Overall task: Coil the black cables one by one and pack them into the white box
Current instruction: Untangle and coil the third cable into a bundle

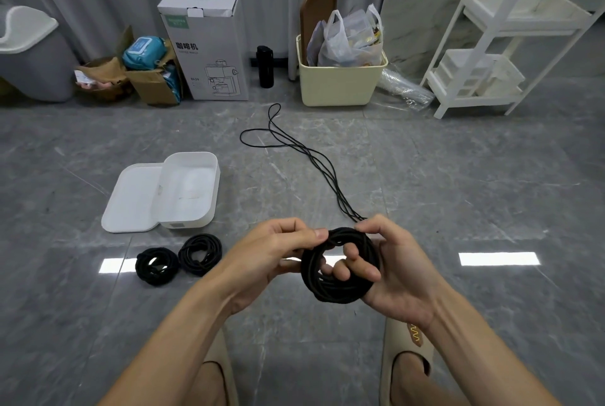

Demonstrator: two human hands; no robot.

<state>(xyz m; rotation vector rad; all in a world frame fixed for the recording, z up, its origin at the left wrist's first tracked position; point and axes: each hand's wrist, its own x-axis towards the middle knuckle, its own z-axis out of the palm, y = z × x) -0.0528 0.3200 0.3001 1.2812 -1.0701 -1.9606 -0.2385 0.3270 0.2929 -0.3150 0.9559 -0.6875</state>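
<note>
2 finished coils [178,260] lie on the floor near the open white box [190,189]. My right hand [397,269] grips the coil in progress [340,266]; my left hand [278,255] pinches its top. The loose tail [314,156] runs away ahead of me, nearer my right.

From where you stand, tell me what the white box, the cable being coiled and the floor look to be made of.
White box: likely matte plastic, with smooth moulded rounded corners and no seams.
Cable being coiled: apparently a rubbery or PVC jacket, dull black, bending into tight loops without kinks.
Floor: probably polished stone-look tile, grey with veining, grout lines and mirror-like light reflections.
</note>
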